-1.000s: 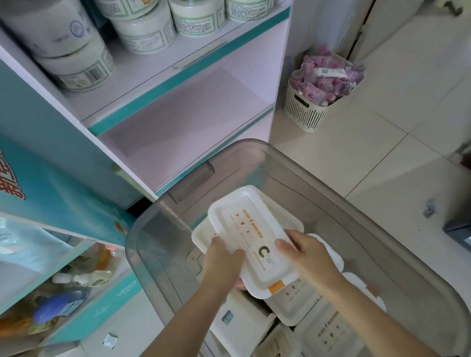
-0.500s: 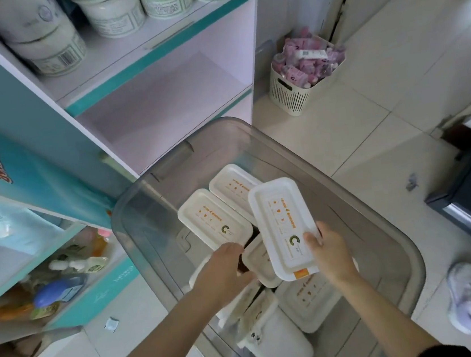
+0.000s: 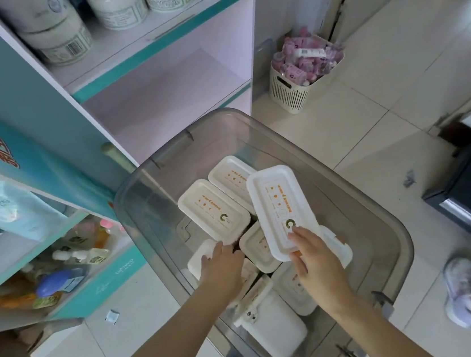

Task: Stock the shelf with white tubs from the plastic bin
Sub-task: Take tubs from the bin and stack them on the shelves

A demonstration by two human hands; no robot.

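While the right hand (image 3: 312,255) is now holding the tub (image 3: 275,200) alone, the left hand (image 3: 223,260) is reaching into the bin (image 3: 148,206), grip unclear.

- The right hand (image 3: 312,258) pinches the near end of a white tub (image 3: 278,202), thumb on its orange-printed lid, and holds it tilted above the others.
- The left hand (image 3: 224,265) reaches down at the near end of a second tub (image 3: 212,207) towards the bin's left wall; whether it grips anything cannot be made out.
- More tubs lie jumbled in the translucent plastic bin (image 3: 367,221) on the tiled floor (image 3: 371,132).
- On the shelf (image 3: 164,41) beyond the bin's far edge stand round jars (image 3: 118,5) — a basket (image 3: 289,91) of pink packets sits on the floor, off the bin's far right corner.
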